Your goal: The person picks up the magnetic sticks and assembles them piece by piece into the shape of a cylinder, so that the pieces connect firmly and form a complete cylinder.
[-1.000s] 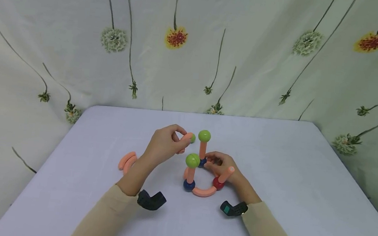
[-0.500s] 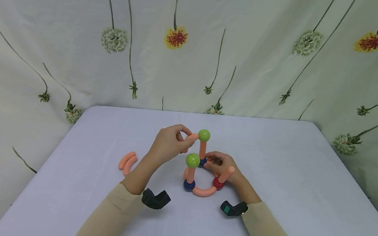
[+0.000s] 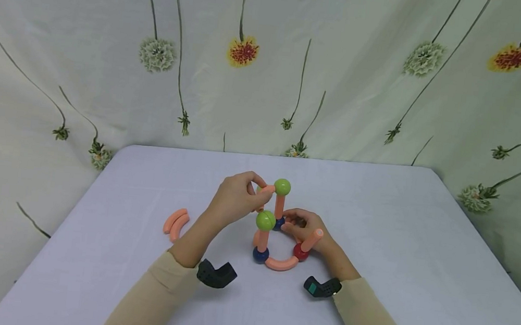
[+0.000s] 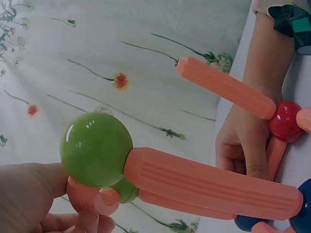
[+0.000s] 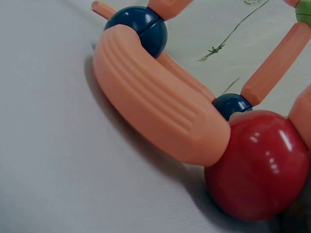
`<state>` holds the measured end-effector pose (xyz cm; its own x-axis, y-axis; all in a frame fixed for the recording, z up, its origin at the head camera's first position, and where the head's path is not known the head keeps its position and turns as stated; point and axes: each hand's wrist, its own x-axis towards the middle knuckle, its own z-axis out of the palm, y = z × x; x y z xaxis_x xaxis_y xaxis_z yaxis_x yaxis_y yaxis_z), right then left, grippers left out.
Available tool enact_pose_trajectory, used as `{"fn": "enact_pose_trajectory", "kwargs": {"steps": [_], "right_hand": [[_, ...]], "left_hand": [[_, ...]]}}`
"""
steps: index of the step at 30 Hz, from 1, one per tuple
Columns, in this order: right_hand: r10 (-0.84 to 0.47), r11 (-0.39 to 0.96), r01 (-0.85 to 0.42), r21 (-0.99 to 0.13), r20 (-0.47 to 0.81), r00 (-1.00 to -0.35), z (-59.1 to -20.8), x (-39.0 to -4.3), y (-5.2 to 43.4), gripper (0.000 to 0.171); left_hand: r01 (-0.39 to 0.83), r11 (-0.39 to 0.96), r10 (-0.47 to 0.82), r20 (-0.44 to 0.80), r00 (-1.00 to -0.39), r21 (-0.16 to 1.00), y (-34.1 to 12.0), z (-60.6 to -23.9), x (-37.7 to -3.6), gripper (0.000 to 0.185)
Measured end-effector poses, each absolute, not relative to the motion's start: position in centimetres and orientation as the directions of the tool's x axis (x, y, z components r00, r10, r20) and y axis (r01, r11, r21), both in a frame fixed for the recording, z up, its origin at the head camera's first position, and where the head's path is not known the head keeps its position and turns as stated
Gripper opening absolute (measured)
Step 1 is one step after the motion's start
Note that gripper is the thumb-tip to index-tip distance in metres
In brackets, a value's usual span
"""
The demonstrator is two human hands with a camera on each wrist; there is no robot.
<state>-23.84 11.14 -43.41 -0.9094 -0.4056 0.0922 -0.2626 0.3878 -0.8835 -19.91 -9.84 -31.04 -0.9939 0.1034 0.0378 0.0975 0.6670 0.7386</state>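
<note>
My left hand point(image 3: 238, 197) pinches a curved orange rod point(image 3: 269, 188), its tip right at the rear green ball point(image 3: 282, 187). A bit of green and more orange show behind those fingers, mostly hidden. That ball tops an upright rod on the rear blue ball point(image 3: 278, 224). The front green ball point(image 4: 96, 149) stands on another upright rod point(image 4: 214, 182) over the front blue ball point(image 3: 260, 255). Curved rods join the blue balls and a red ball point(image 5: 256, 165) in a ring on the table. My right hand point(image 3: 306, 225) grips the ring's curved rod beside the rear blue ball.
Two loose curved orange rods point(image 3: 174, 222) lie on the white table point(image 3: 404, 239), left of my left forearm. A straight rod point(image 3: 313, 240) leans up from the red ball near my right wrist. A flower-printed cloth point(image 3: 352, 87) hangs behind the table.
My left hand has moved slightly right with the curved rod, whose tip came up to the rear green ball. My right hand has stayed in place.
</note>
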Motion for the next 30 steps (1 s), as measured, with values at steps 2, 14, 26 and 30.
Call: {"fn": "enact_pose_trajectory", "kwargs": {"steps": [2, 14, 26, 30], "right_hand": [[-0.404, 0.391, -0.258, -0.884, 0.088, -0.911, -43.4, -23.8, 11.1, 0.033], [-0.398, 0.403, -0.251, -0.88, 0.078, -0.914, -43.4, -23.9, 11.1, 0.033], [-0.392, 0.409, -0.257, -0.876, 0.086, -0.916, -43.6, -23.9, 11.1, 0.033], [-0.393, 0.407, -0.257, -0.877, 0.086, -0.916, -43.6, -23.9, 11.1, 0.033]], "left_hand": [[0.099, 0.675, 0.106, 0.036, -0.994, 0.731, -9.8, -31.0, -19.9, 0.034], [0.119, 0.68, 0.115, 0.054, -0.992, 0.724, -9.8, -31.3, -19.7, 0.035], [0.039, 0.624, 0.077, -0.012, -0.997, 0.781, -11.0, -36.8, -21.4, 0.025], [0.121, 0.64, 0.209, -0.021, -0.978, 0.759, -11.3, -40.1, -22.3, 0.028]]}}
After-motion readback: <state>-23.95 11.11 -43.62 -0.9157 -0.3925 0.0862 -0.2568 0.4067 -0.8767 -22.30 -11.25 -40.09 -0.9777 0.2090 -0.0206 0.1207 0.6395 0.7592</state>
